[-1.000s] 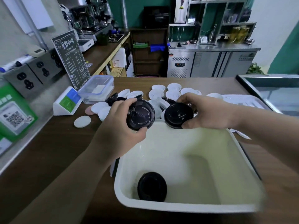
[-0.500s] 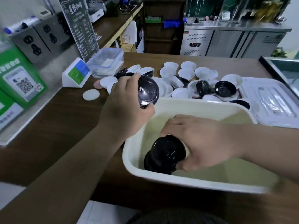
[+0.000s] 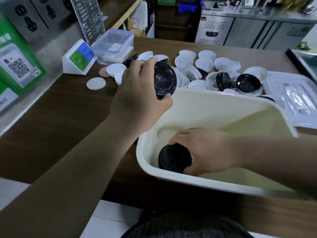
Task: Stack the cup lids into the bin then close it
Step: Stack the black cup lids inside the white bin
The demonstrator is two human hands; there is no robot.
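Fingers (image 3: 184,134) of the right hand (image 3: 205,150) are curled round a black lid (image 3: 174,158), with the thumb on the near side. It's a full wrap, not a fingertip pinch. That lid is down inside the bin (image 3: 223,97), tucked into the corner at about 7 o'clock, close against the near wall. It might be sitting on another lid already, but the hand covers too much for me to tell.

The left hand (image 3: 137,93) grips a second black lid (image 3: 165,79) on edge, with the fingers (image 3: 145,63) over the top and the thumb underneath. It hovers at roughly 11 o'clock from the bin, right over the far-left rim.

My take is that the step here is seating the lid in the corner. I'd press it flat and centred before letting go, so the column doesn't lean. Then I'd open the fingers straight up instead of dragging sideways. The left one should go in the same way up, so it nests rather than perches.

Loose lids (image 3: 205,66), mostly white with a few black, sit on the tabletop (image 3: 60,117) at 12 o'clock beyond the bin. A flat white cover (image 3: 291,100), probably the bin's, lies at 2 o'clock. Plenty left to stack, I reckon.
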